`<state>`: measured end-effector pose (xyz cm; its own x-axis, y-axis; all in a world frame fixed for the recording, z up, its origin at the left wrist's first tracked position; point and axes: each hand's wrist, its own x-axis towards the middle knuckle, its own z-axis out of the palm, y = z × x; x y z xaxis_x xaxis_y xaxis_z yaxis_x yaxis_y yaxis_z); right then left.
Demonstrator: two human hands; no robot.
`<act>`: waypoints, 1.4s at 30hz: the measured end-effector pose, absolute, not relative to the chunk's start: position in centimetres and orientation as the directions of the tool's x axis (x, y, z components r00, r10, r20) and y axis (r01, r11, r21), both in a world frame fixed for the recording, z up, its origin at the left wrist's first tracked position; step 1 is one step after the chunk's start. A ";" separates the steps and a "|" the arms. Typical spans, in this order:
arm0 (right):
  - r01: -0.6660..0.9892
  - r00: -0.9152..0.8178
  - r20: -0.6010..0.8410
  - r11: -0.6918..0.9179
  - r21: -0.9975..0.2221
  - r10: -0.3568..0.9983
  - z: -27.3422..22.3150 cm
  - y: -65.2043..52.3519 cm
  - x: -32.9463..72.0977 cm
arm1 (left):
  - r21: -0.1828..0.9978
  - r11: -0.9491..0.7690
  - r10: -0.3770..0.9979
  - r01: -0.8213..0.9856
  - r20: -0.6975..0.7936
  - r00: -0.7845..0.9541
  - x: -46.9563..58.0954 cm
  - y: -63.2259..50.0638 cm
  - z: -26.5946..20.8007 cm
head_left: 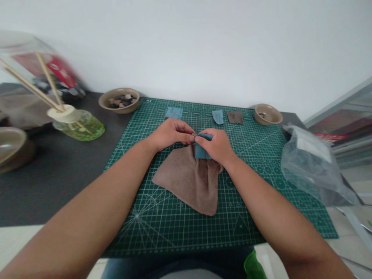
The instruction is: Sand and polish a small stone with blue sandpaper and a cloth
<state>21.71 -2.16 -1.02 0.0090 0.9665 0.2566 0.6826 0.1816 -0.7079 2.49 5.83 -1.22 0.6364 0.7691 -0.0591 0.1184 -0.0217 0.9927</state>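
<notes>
My left hand [176, 133] is closed in a pinch, its fingertips meeting those of my right hand over a brown cloth. A small brownish thing shows between the fingertips, too covered to name. My right hand [217, 144] is closed on a piece of blue sandpaper [202, 152], which hangs below the thumb and curls up behind it. The brown cloth [186, 174] lies rumpled beneath both hands on a green cutting mat [174, 232]. Two more blue sandpaper pieces, a flat one [174, 112] and a curled one [217, 116], lie behind the hands beside a brown sandpaper piece [235, 117].
A bowl of stones [120, 100] stands at the back left, a smaller bowl [269, 114] at the back right. On the left are a reed diffuser [84, 126] and another bowl [13, 149]. A clear plastic bag [310, 166] overlaps the mat's right edge. The wall rises behind.
</notes>
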 end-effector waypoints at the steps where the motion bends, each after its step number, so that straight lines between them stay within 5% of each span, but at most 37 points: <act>1: 0.685 0.004 0.258 0.185 -0.704 0.966 -1.0 -2.2 21.7 | 0.992 -0.021 0.768 0.121 -0.062 0.637 2.5 5.8 -1.2; 42: 0.600 0.029 0.252 0.185 -0.778 0.967 -1.5 -1.9 22.0 | 0.991 -0.015 0.728 0.135 -0.081 0.681 2.3 5.9 -0.9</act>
